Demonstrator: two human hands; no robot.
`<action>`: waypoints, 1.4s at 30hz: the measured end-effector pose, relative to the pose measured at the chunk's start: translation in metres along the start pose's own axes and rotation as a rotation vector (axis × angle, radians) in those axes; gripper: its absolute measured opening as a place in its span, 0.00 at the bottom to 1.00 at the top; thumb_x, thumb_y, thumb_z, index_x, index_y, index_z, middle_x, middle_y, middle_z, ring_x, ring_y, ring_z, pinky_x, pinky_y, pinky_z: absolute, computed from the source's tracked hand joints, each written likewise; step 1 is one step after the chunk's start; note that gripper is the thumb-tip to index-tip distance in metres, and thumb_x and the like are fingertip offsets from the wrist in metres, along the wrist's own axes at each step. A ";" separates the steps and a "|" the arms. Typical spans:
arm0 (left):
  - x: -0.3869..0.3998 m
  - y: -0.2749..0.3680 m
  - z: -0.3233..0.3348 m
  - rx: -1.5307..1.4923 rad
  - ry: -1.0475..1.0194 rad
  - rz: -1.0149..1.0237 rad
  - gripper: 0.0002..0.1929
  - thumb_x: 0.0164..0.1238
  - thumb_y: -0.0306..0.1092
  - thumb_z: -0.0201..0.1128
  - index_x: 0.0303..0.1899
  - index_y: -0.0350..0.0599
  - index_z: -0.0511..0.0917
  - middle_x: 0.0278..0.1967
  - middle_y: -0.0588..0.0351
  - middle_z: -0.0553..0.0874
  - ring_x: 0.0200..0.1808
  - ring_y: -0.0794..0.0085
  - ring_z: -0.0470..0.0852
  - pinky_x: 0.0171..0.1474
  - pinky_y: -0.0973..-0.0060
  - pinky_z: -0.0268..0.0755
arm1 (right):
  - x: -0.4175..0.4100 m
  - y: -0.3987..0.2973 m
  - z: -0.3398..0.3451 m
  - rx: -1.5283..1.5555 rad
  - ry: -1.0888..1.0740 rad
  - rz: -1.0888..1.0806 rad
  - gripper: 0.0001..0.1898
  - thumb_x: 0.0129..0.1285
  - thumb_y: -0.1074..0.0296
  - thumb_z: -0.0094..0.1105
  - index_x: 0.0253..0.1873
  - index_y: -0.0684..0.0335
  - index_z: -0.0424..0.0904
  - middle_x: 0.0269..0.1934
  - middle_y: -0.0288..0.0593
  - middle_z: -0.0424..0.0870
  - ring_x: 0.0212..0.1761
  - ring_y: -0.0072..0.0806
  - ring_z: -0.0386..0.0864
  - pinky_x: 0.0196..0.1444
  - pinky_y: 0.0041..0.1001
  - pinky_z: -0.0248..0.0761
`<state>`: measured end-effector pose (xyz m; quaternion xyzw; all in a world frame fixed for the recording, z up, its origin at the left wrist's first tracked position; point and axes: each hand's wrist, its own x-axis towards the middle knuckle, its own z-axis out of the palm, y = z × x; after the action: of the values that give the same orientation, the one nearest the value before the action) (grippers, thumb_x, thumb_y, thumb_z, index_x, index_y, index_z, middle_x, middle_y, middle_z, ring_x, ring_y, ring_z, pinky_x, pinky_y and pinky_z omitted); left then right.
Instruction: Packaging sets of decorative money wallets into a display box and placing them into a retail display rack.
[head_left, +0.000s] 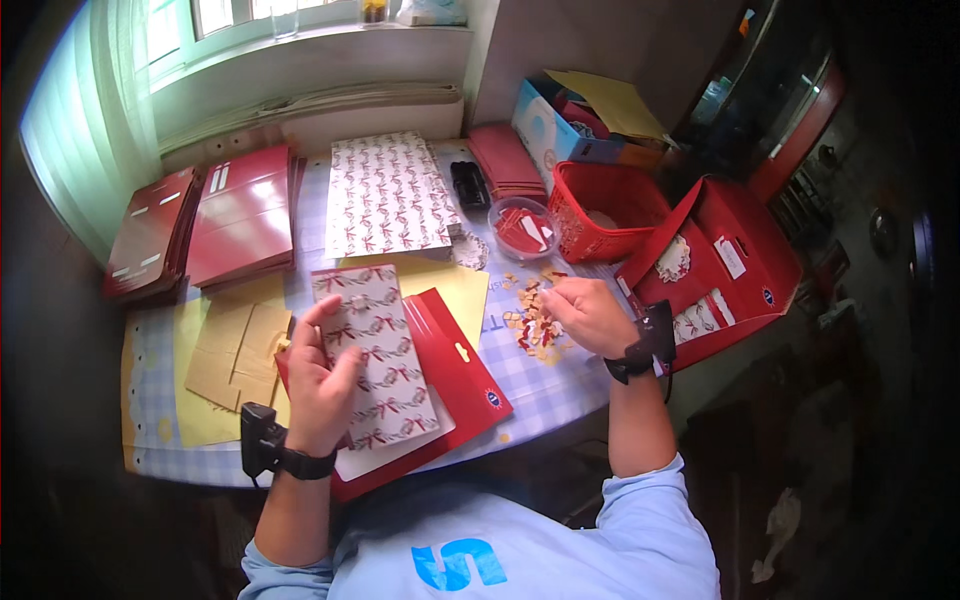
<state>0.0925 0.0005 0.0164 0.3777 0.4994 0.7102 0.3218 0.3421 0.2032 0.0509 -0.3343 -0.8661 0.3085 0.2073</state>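
My left hand (324, 379) grips a white folded card panel (390, 375) printed with garlands and red bows, thumb across its face. Under that panel lies a red cardboard piece (457, 352) with a hang slot and a round blue emblem. A pale sheet (439, 427) shows between the two. Over a loose pile of small tan, red and white cut pieces (534, 330), my right hand (583, 315) has its fingertips drawn together. Whether a piece is between them is too small to tell.
Red card stacks (244, 217) stand at the left, near flattened brown cardboard (238, 356). Patterned sheets (386, 195), a black stapler-like tool (469, 186) and a round plastic tub (523, 229) lie behind. A red basket (604, 244), a blue box (544, 124) and an open red folder (739, 277) stand right.
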 end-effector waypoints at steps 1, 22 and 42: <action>0.004 0.002 -0.001 -0.017 0.010 -0.012 0.28 0.61 0.16 0.53 0.66 0.39 0.62 0.56 0.51 0.75 0.56 0.72 0.78 0.58 0.74 0.72 | 0.000 0.002 -0.001 -0.002 0.007 0.007 0.11 0.64 0.69 0.55 0.30 0.70 0.80 0.26 0.53 0.79 0.30 0.42 0.79 0.35 0.35 0.70; 0.020 -0.024 -0.005 0.016 -0.073 -0.029 0.13 0.66 0.16 0.53 0.49 0.41 0.73 0.42 0.62 0.78 0.37 0.87 0.75 0.39 0.87 0.68 | 0.078 0.028 0.007 -0.515 0.295 -0.029 0.08 0.56 0.67 0.63 0.36 0.66 0.82 0.36 0.53 0.82 0.41 0.47 0.81 0.45 0.41 0.74; 0.014 -0.015 -0.005 0.043 -0.040 -0.060 0.08 0.67 0.18 0.54 0.43 0.39 0.79 0.33 0.66 0.78 0.32 0.89 0.73 0.36 0.88 0.65 | 0.106 0.045 0.014 -0.592 0.282 0.022 0.05 0.61 0.72 0.57 0.39 0.66 0.78 0.34 0.53 0.84 0.43 0.52 0.82 0.47 0.46 0.75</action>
<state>0.0823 0.0143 0.0038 0.3837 0.5190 0.6817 0.3446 0.2819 0.2989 0.0266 -0.4290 -0.8772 -0.0036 0.2156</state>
